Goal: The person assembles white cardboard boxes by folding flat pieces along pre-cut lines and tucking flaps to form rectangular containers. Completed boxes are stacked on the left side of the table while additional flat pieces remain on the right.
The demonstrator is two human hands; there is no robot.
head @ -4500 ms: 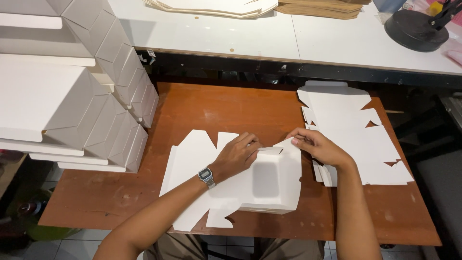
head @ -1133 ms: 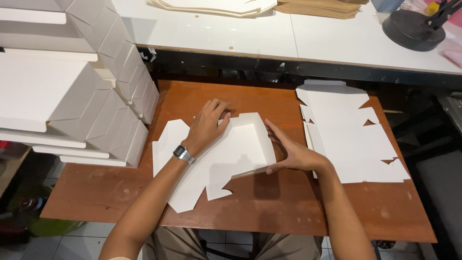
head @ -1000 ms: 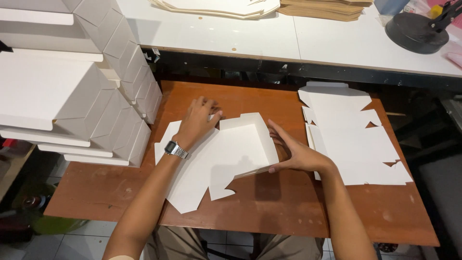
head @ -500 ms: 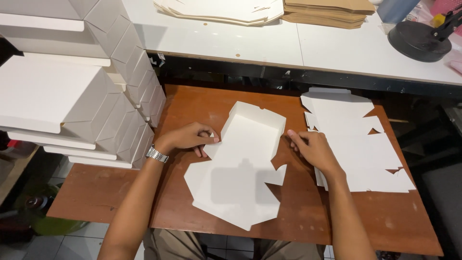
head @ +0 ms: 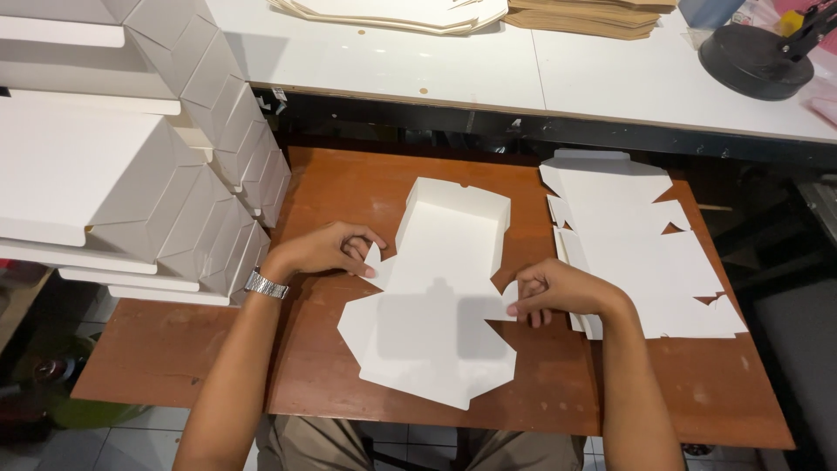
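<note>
Head view: left hand and right hand pinch side flaps of flat white cardboard blank.

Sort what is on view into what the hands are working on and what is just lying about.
In hand: half-folded white box blank, left hand and right hand pinching its side flaps.

Lying about: flat blanks, folded boxes, brown card pile, black round base.

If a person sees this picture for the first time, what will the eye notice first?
First, the half-folded white cardboard box in the middle of the brown wooden table, its far end already raised into walls. The left hand and right hand pinch its side flaps. Next, the stack of finished white boxes at the left and the flat blanks at the right.
</note>
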